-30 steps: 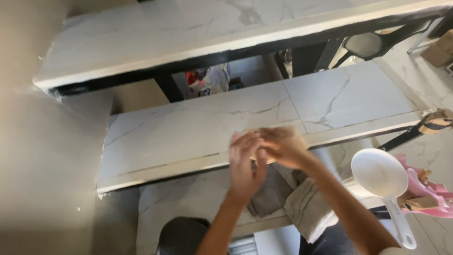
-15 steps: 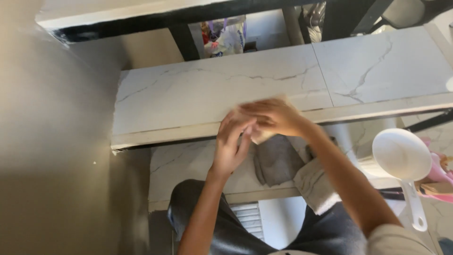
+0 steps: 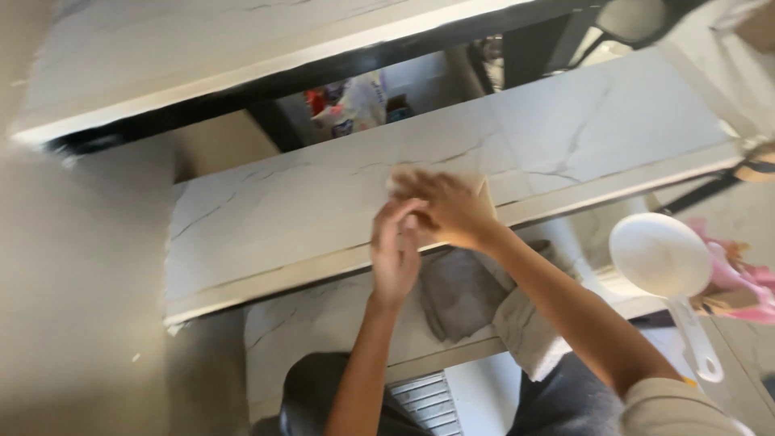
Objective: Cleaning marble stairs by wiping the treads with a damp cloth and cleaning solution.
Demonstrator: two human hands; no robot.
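Observation:
My two hands meet over the front edge of a white marble shelf [image 3: 266, 218]. My right hand [image 3: 448, 208] lies over a pale beige cloth-like piece [image 3: 484, 192], of which only a corner shows. My left hand [image 3: 395, 250] is raised against it from below, fingers pointing up. The picture is blurred, so what the piece is and how it is gripped are unclear.
A grey cloth [image 3: 460, 291] and a beige towel [image 3: 529, 331] lie on the lower marble shelf [image 3: 315, 323]. A white plastic scoop [image 3: 662, 258] and pink things [image 3: 739, 282] are at the right. A higher shelf [image 3: 202, 48] and coloured bags [image 3: 351, 105] are behind. A plain wall [image 3: 73, 282] is at the left.
My hands stay together on the pale piece and have shifted a little up onto the shelf's edge. The view has swung, so the upper shelf shows again.

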